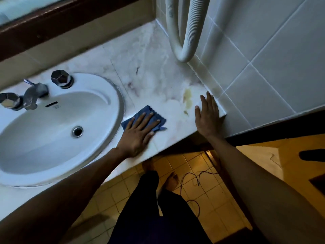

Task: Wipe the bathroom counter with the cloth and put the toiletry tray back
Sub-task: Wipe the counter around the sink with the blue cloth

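Blue cloth (153, 115) on white veined marble counter (149, 71), yellowish stain (187, 96) beside it; white sink (52, 124), yellow floor tiles (198, 182)

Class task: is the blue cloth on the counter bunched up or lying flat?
Flat. The blue cloth lies spread on the marble counter, pressed under the left hand, its edges showing past the fingers.

The left hand (139, 136) lies palm down with its 4 fingers extended and slightly spread, pointing away from the body, thumb out to the side; the left forearm runs in from the lower left, bare to the frame edge. The right hand (208, 117) also lies flat, palm down, fingers straight and close together, thumb apart. The right forearm enters from the lower right, bare.
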Motion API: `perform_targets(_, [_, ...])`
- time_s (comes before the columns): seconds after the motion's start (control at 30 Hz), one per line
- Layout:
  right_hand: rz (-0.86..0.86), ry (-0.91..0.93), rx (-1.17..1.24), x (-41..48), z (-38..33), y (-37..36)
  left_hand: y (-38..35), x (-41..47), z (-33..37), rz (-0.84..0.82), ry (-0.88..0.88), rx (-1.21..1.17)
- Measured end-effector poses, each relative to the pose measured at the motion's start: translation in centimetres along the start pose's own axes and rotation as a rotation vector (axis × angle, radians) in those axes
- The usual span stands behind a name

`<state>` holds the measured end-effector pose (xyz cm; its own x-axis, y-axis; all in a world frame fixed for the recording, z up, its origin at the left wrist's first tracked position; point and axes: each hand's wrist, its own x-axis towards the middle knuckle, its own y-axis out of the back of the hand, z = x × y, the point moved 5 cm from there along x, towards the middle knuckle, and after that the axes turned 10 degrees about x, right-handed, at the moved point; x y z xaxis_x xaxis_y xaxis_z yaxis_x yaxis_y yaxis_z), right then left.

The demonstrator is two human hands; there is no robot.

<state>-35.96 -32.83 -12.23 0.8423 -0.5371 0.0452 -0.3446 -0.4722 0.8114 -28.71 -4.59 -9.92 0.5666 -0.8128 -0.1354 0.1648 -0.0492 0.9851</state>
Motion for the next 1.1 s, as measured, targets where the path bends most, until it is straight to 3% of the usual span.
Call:
perform_targets(0.1, [-0.044,0.025,0.009,-1.1,0.5,0.6,1.1,6.3,-1.4,0.049,0.270,-0.171])
perform_targets(0.2, [-0.104,0.044,-0.004,-3.3,1.1,1.8,2.2,13.6,0.3,0.040,0.378,-0.313])
perform_targets(0.3, [-0.116,0.012,-0.016,-4.3,1.9,3.5,2.3,17.2,5.9,0.014,0.249,-0.363])
perform_targets(0.4, [-0.130,-0.012,-0.053,-4.7,2.3,4.7,1.3,14.3,11.0,0.002,-0.019,-0.276])
perform_targets(0.47, [-0.143,-0.009,-0.052,-4.8,2.4,4.8,0.4,10.5,10.9,-0.003,-0.203,-0.136])
perform_targets(0.53, [-0.137,-0.012,-0.035,-4.9,2.2,4.9,0.1,8.4,7.9,0.003,-0.275,-0.041])
perform_targets(0.67, [-0.152,-0.060,-0.010,-5.4,2.0,5.3,1.3,12.0,1.6,-0.007,-0.033,-0.040])
perform_targets(0.8, [-0.174,-0.094,-0.008,-5.8,1.9,5.7,1.7,18.2,5.5,-0.002,0.146,-0.119])
perform_targets(0.97, [-0.194,-0.144,0.001,-6.7,2.4,6.5,0.8,16.8,13.4,-0.038,-0.159,-0.049])
perform_targets(1.1, [-0.243,-0.165,0.032,-6.3,1.9,7.2,-0.1,12.4,11.9,-0.058,-0.479,0.038])
